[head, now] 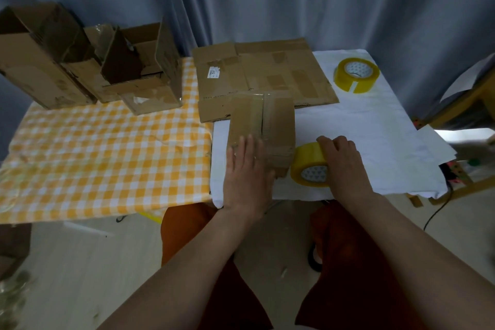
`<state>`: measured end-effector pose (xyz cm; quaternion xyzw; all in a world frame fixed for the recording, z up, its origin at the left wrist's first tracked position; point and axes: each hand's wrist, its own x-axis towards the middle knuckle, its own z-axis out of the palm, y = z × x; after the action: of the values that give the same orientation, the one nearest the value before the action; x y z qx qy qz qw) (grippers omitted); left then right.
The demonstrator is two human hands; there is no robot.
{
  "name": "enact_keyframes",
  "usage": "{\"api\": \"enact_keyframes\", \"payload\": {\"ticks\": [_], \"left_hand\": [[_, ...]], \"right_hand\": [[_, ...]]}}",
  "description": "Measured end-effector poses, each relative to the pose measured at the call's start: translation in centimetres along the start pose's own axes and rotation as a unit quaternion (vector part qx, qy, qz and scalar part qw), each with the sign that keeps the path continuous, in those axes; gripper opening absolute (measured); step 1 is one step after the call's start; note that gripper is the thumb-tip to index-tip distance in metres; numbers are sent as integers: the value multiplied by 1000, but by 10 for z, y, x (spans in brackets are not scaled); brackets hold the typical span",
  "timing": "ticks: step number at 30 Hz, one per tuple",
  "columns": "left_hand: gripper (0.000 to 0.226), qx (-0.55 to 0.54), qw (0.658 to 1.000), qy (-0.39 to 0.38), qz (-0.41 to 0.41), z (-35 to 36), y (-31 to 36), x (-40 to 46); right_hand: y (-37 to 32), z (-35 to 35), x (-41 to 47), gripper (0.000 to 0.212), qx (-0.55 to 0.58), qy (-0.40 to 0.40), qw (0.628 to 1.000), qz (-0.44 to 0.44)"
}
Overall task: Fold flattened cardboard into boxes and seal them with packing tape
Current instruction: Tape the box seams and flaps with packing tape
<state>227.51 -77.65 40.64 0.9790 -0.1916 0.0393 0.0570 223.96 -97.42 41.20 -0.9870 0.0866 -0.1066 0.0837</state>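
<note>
Table (107, 142) carried a yellow-checked cloth on the left and a white sheet (361, 126) on the right. Three folded, open-topped cartons (88, 67) stood at the far left. Flattened cardboard (267, 72) lay at the far middle, waiting. A spare tape roll (356, 75) sat far right on the white sheet.

Small box (263, 126) sat on the white sheet at the near edge, overlapping the flat cardboard, flaps closed, shiny tape along the centre seam. Step looked like sealing: tape run down the seam and over the near end. Next move likely called for pulling the strip taut over the edge, tearing it off, then smoothing it down.

Left hand (247, 169) lay flat on the box's near-left top, fingers straight and slightly spread, pressing down. Right hand (344, 161) gripped the yellow tape roll (310, 166) from above, fingers curled over it, roll touching the box's near-right corner. Both forearms reached in from below.
</note>
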Motion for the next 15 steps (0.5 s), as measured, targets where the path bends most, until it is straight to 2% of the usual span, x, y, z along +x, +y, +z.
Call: {"api": "enact_keyframes", "payload": {"ticks": [3, 6, 10, 13, 15], "left_hand": [[75, 32, 998, -39, 41, 3, -3, -2], [78, 54, 995, -70, 50, 1, -8, 1], [71, 6, 996, -74, 50, -5, -7, 5], [66, -110, 993, -32, -32, -16, 7, 17], [83, -144, 982, -12, -120, -25, 18, 32]], "right_hand": [[2, 1, -1, 70, -24, -15, 1000, -14], [-1, -5, 0, 68, -65, -87, 994, -9], [-1, -6, 0, 67, -58, -128, 990, 5], [-2, -6, -4, 69, 25, -167, 985, 15], [-3, -6, -7, 68, 79, -176, 981, 9]]}}
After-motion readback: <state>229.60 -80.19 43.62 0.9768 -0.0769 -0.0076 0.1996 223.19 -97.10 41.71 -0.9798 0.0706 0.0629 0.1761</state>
